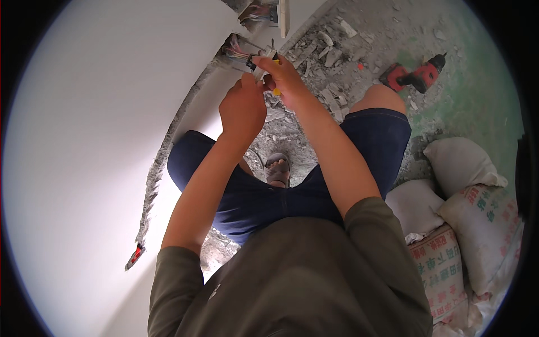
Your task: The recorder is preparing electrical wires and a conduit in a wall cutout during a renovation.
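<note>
My right hand (pixel 285 83) grips a small yellow-and-black tool (pixel 277 63) beside an open wall box (pixel 232 49) with a bundle of thin wires (pixel 239 55). My right thumb lies over a small dark and pale fitting (pixel 252 63) at the wires. My left hand (pixel 242 106) is closed just below it, its fingertips pinched by my right fingers on a pale piece that is mostly hidden and too small to name.
A second wall box with wires (pixel 257 16) is above. Rubble (pixel 325 50) covers the floor, where a red drill (pixel 421 77) lies. Filled sacks (pixel 469 236) are stacked at lower right. A red object (pixel 135 256) sits in the chased groove (pixel 151 199) in the white wall (pixel 84 140).
</note>
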`<control>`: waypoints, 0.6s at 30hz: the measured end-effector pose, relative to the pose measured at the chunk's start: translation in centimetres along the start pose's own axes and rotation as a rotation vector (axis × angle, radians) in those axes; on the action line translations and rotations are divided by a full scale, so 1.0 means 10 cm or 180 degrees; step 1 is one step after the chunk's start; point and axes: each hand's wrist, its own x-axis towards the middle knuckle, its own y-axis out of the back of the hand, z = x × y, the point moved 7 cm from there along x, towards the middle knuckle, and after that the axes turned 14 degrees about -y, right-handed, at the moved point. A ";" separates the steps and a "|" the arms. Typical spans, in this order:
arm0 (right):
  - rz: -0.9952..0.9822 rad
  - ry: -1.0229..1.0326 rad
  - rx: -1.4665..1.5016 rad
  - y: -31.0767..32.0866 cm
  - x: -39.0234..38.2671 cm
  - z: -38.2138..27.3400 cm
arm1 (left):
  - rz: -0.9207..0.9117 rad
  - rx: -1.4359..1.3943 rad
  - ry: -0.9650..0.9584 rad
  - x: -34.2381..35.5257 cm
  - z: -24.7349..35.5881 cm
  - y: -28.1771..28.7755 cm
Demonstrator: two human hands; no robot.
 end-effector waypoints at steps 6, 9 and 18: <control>-0.0196 0.0077 0.0040 0.06 0.08 -0.05 | -0.0057 -0.0227 0.0060 0.04 0.01 -0.05; -0.0064 0.0036 -0.0282 0.09 0.04 -0.08 | 0.0062 -0.0466 0.0235 0.01 -0.05 0.03; 0.0230 -0.0157 -0.0581 -0.06 -0.23 -0.24 | 0.0242 -0.1043 0.0555 0.04 -0.22 0.23</control>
